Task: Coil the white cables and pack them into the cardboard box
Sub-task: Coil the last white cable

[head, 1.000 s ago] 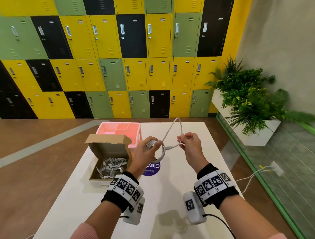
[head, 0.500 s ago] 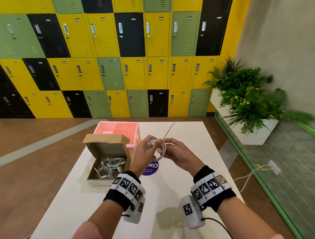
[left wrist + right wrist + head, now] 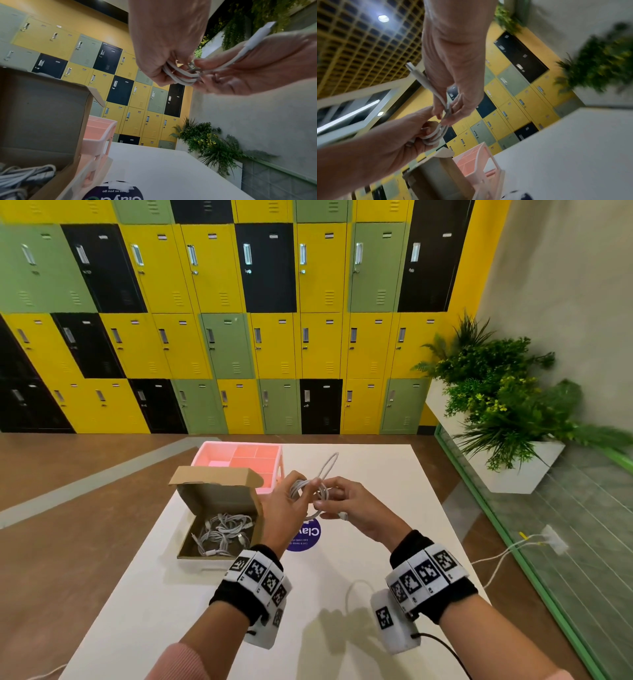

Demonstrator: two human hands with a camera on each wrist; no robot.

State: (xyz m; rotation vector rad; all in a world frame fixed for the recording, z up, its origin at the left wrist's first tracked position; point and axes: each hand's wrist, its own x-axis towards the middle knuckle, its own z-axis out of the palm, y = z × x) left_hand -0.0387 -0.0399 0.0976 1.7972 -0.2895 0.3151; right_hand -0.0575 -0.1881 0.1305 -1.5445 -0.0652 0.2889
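Note:
My left hand grips a small coil of white cable above the white table. My right hand meets it from the right and pinches the cable's free end, whose connector pokes out below the fingers. A narrow loop stands up above the coil. In the left wrist view the coil sits between both hands. The right wrist view shows the connector end lying along my palm. The open cardboard box stands to the left and holds several coiled white cables.
A pink divided tray stands just behind the box. A purple round sticker lies on the table under my hands. Lockers line the far wall, and a planter stands to the right of the table.
My right hand has come in from the right to the left hand's coil. The wide loop between them has shrunk to a narrow one above the coil.

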